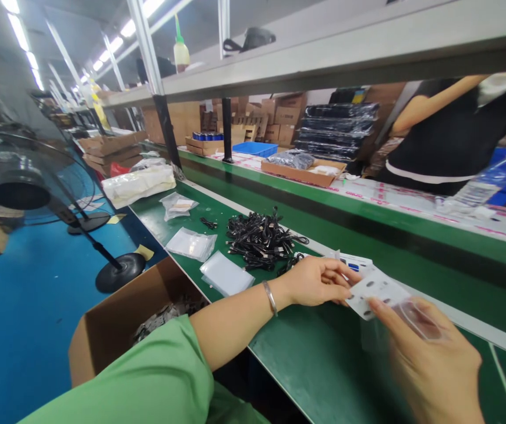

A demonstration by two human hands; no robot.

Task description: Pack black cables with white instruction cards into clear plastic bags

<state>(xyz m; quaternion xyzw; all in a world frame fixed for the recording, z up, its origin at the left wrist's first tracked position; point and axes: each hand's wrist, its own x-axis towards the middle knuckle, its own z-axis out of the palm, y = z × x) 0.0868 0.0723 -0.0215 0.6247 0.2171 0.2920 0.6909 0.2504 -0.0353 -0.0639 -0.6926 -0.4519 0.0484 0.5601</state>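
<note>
- A dark-spotted white card (pixel 379 288) lay between both hands, above a green bench (pixel 310 347).
- The right hand (pixel 438 347) pinched it beside clear plastic (pixel 420 321).
- The left hand (pixel 317 281) met its left edge; whether pinching, unclear.

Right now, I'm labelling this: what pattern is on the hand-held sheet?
The white sheet has dark spots, seen best in the head view.

Reaches the left forearm (pixel 239 327) across toward the right hand (pixel 438 347), with the wrist (pixel 280 293) nearly straight and the left hand (pixel 317 281) closed in a light pinch of thumb and bent fingers (pixel 338 270). Holds the right hand lower, just beside, also pinching, with the thumb (pixel 383 312) on top, pointing leftward.
</note>
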